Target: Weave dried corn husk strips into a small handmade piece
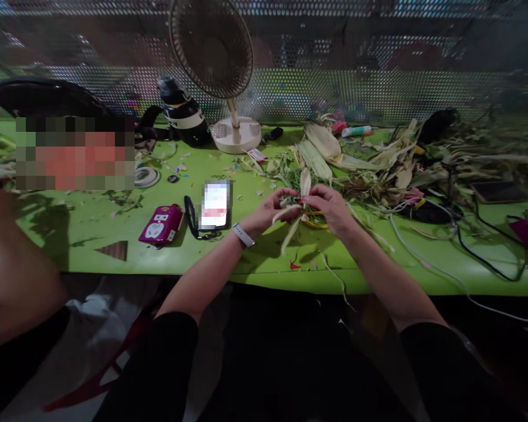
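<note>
My left hand and my right hand meet above the green table, both pinching pale dried corn husk strips. One strip stands up between the hands and others hang down toward the table. A white watch is on my left wrist. Yellow scissors lie on the table under my right hand, partly hidden.
A heap of corn husks covers the table's right rear. A phone, a magenta power strip, a desk fan, a dark bottle and cables lie around. Another person's arm is at left.
</note>
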`<state>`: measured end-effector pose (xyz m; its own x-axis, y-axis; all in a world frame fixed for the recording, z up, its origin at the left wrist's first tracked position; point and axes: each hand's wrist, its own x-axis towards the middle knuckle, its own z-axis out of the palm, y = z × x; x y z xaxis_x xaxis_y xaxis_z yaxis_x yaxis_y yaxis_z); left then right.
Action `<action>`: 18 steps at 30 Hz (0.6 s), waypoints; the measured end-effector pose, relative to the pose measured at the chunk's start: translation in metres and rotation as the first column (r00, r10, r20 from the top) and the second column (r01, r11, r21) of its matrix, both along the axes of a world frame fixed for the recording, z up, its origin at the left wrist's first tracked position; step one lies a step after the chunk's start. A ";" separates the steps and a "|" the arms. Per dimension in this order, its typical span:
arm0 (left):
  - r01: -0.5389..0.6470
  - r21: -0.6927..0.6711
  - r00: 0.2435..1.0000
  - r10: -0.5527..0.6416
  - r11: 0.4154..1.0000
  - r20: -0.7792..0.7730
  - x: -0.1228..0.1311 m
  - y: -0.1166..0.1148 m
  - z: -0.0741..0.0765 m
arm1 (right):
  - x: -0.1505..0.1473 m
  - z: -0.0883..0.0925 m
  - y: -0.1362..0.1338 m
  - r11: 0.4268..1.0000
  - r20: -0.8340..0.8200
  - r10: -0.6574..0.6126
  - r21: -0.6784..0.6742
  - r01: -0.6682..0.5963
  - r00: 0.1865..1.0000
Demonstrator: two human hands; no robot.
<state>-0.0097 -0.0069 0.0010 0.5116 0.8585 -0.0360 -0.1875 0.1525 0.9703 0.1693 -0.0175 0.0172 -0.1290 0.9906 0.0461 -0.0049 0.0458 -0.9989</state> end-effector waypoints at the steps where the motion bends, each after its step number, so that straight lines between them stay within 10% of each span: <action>1: -0.062 0.013 0.998 0.062 0.998 0.015 0.001 0.002 -0.002 | 0.000 0.002 0.000 0.998 -0.074 -0.036 -0.049 0.032 0.997; 7: -0.306 0.221 0.948 0.318 0.926 -0.021 0.004 0.004 -0.007 | 0.000 0.009 0.000 0.974 -0.219 -0.163 -0.192 0.121 0.962; 18: -0.188 0.300 0.975 0.214 0.935 -0.057 0.010 -0.009 -0.009 | -0.003 0.003 -0.001 0.981 -0.173 -0.148 -0.149 0.123 0.974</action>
